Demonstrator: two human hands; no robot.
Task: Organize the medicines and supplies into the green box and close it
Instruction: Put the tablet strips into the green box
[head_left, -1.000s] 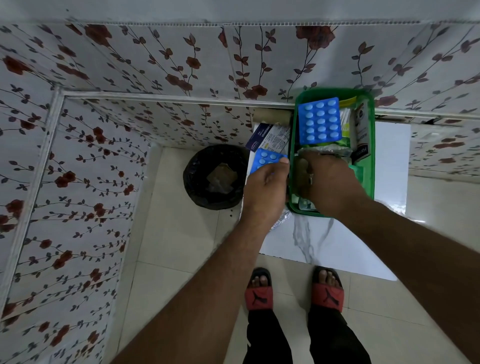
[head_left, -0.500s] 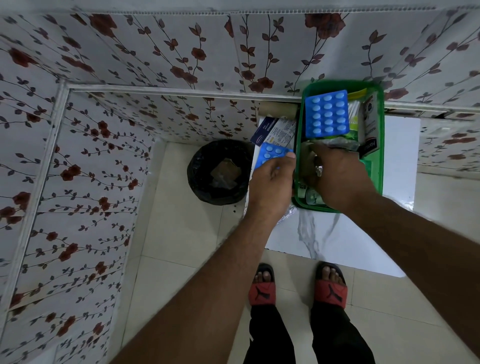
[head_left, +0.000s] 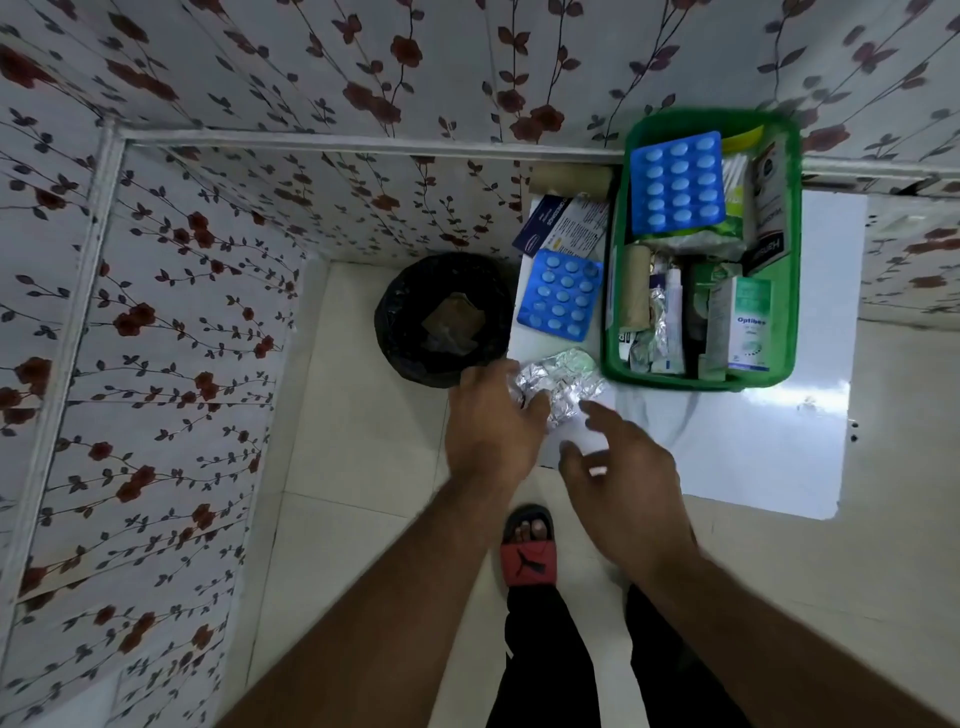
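The green box (head_left: 779, 371) stands lidless on the white table (head_left: 753, 447) against the wall. It holds a blue blister pack (head_left: 675, 187), a white Optibes carton (head_left: 743, 322), a tube, a bandage roll and other packets. Left of the box lie a second blue blister pack (head_left: 561, 293), a leaflet with a dark blue carton (head_left: 563, 223) and a cardboard roll (head_left: 569, 182). Crumpled silver foil strips (head_left: 563, 379) lie at the table's near left corner. My left hand (head_left: 491, 426) rests against the foil, fingers spread. My right hand (head_left: 623, 467) hovers beside it, holding nothing.
A black bin (head_left: 441, 317) with some waste stands on the floor, just left of the table. Floral wall panels close in the back and left. My foot in a red sandal (head_left: 527, 556) is below the table's near edge.
Both hands pulled back from the box to the near left corner. My left hand let go of the blue blister pack, which now lies on the table left of the box.
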